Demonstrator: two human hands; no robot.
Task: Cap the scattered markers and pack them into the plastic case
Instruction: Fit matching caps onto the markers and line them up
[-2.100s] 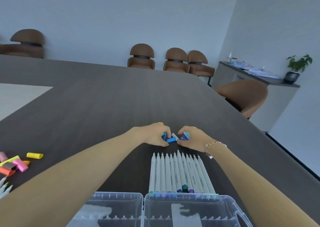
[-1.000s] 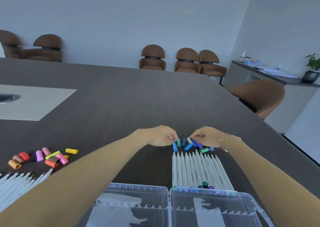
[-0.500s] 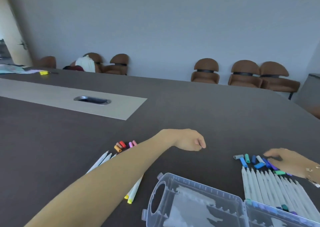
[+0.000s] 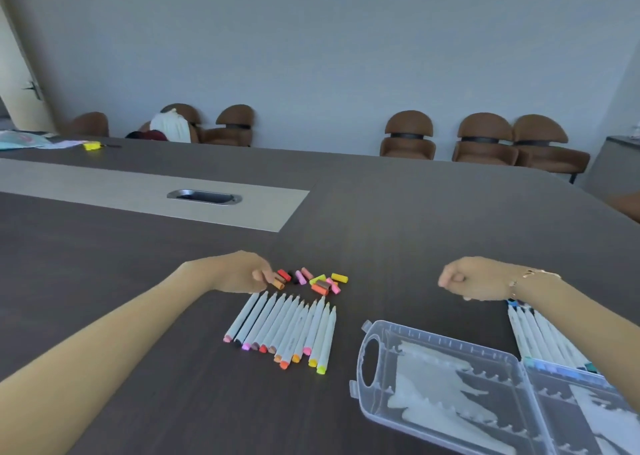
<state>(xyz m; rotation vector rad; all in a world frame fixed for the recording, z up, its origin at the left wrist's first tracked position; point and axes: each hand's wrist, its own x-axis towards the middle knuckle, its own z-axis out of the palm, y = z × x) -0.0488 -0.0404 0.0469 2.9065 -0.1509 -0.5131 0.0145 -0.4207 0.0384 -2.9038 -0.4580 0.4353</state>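
A row of uncapped white markers [image 4: 287,330] with warm-coloured ends lies on the dark table. Just beyond their tips sits a pile of loose warm caps [image 4: 318,281]: red, pink, yellow, orange. My left hand [image 4: 239,274] rests at the pile's left end, fingertips pinched on an orange-brown cap [image 4: 278,283]. My right hand [image 4: 474,278] hovers to the right as a loose fist with nothing seen in it. The clear plastic case [image 4: 446,347] lies open at the lower right. My right forearm partly hides a second row of markers [image 4: 530,333].
A light inset strip with a metal cable port [image 4: 204,197] crosses the table further back. Brown chairs [image 4: 408,135] line the far wall. A small yellow object [image 4: 92,145] and papers lie at the table's far left end.
The view swung left from the blue caps to the warm set. My left hand reached the warm caps; my right hand left the blue caps and closed into a fist.
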